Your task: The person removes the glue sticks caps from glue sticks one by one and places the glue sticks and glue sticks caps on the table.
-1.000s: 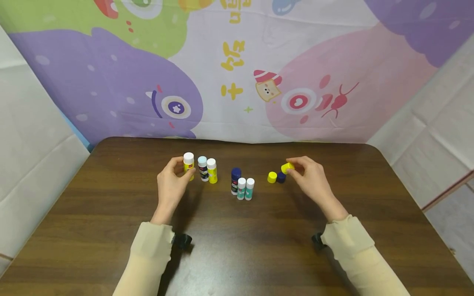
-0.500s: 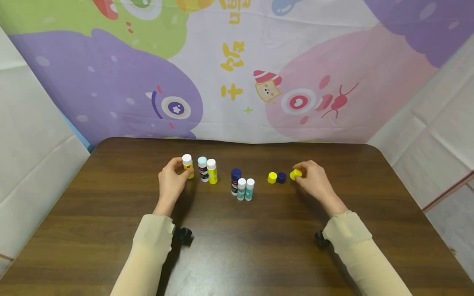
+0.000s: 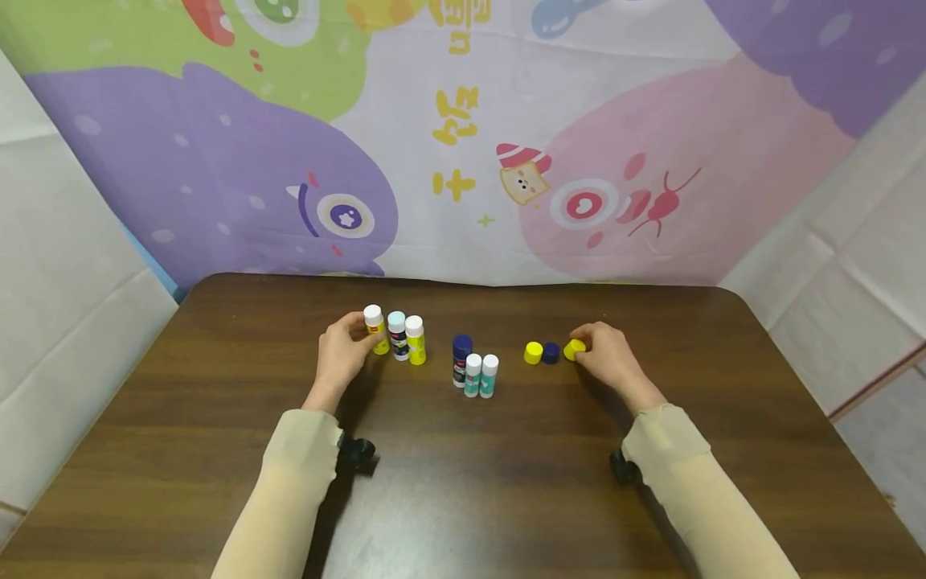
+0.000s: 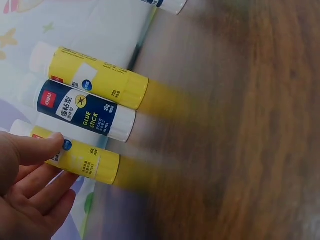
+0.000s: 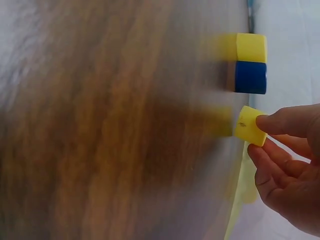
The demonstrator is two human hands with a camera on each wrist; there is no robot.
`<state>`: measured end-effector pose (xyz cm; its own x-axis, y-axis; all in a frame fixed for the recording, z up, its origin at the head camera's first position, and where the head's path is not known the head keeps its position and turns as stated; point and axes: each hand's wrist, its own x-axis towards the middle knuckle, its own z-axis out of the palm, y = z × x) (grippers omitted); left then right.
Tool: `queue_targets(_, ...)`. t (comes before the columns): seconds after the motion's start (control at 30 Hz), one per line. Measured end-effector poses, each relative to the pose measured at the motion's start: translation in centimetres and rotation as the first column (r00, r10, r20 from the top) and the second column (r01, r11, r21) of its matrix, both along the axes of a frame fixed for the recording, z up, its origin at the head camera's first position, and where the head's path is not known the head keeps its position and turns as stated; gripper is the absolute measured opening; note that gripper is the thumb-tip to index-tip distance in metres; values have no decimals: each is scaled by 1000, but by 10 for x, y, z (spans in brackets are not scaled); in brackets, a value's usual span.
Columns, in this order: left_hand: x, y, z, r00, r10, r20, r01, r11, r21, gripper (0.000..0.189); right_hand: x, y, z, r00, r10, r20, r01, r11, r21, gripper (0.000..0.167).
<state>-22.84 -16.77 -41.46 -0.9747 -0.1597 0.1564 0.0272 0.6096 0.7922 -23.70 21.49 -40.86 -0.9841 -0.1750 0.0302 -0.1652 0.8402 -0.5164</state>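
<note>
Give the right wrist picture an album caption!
Fingers pinch a round yellow plastic cap near a round blue plastic cap.

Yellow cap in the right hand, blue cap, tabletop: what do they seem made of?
Yellow cap in the right hand: probably smooth molded plastic, by its bright color and crisp edges. Blue cap: likely smooth plastic too, with even color. Tabletop: wood or wood-look laminate, given its brown grain; the bright reflection suggests gloss.
</note>
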Motion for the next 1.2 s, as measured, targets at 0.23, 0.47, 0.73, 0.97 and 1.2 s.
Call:
queue_targets(0.23, 0, 1, -2, 1000, -31, -3, 31, 1000, 1, 34, -2, -6, -3, 1000, 16, -4, -16, 1000, 7, 29)
queue_targets(0.47, 3, 2, -4, 995, -98, -15, 98, 995, 11, 33, -2, -9, -4, 1000, -23, 6, 22, 998, 61, 31)
queue_targets(0.73, 8, 4, -6, 994, -108, -12, 108, 994, 13, 34, 1, -10, -3, 1000, -29, -11, 30, 995, 96, 34)
queue_targets(0.97, 17, 7, -4, 994, -105, 17, 104, 994, 40, 54, 7, -16, 5, 995, 50, -85, -30, 976, 214, 55)
queue_targets(1.2, 32, 13, 13, 993, -12, 114, 8, 999, 38, 70, 19, -26, 18, 975, 94, -200, -62, 985, 162, 56)
